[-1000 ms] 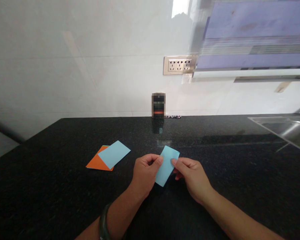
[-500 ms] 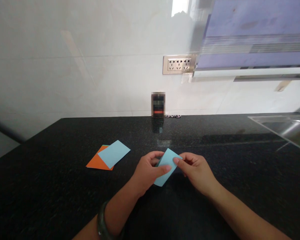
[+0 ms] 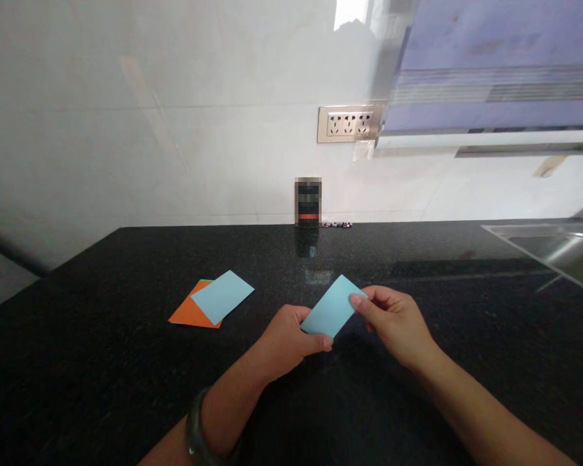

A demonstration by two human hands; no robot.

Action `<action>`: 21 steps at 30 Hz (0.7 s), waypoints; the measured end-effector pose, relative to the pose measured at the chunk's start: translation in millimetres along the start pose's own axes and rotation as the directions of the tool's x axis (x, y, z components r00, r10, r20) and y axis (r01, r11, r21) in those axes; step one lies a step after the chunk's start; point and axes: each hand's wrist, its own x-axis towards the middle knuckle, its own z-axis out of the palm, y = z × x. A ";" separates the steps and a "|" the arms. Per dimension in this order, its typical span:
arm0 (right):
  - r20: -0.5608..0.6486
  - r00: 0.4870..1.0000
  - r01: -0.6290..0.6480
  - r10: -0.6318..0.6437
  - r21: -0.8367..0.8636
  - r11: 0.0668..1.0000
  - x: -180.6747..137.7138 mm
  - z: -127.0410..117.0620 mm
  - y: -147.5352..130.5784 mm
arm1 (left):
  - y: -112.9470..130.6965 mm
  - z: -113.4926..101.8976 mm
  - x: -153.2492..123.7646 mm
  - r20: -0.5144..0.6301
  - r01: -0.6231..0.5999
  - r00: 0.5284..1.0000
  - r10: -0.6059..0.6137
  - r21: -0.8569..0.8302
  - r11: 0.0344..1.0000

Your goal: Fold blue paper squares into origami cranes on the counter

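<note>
Both my hands hold one light blue paper rectangle (image 3: pixel 333 306) just above the black stone countertop (image 3: pixel 418 362). My left hand (image 3: pixel 288 340) pinches its lower left corner with thumb and fingers closed. My right hand (image 3: pixel 397 321) pinches its upper right corner. The paper lies tilted, its long side running from lower left to upper right. To the left, a second light blue paper (image 3: pixel 222 296) lies on top of an orange paper (image 3: pixel 188 314), with a thin green edge showing beneath.
A small dark object (image 3: pixel 308 202) stands against the white wall at the counter's back edge. A wall socket strip (image 3: pixel 348 124) is above it. A steel sink (image 3: pixel 558 249) sits at the far right. A dark band circles my left wrist (image 3: pixel 197 433).
The blue paper has turned from nearly upright to a flatter diagonal. My left hand slid down to its lower corner and my right hand moved up and right.
</note>
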 end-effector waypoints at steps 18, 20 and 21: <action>0.296 0.949 -0.158 0.108 0.148 0.976 -8.5 18.4 5.1 | 3.7 13.2 5.9 -0.226 -0.117 0.974 0.027 -0.393 0.912; 0.284 0.952 -0.148 0.110 0.117 0.982 -8.1 18.6 7.2 | 3.0 14.0 6.0 -0.234 -0.127 0.972 0.025 -0.432 0.893; 0.287 0.952 -0.145 0.110 0.105 0.984 -7.4 17.7 8.0 | 2.2 14.3 6.1 -0.240 -0.127 0.971 0.020 -0.441 0.889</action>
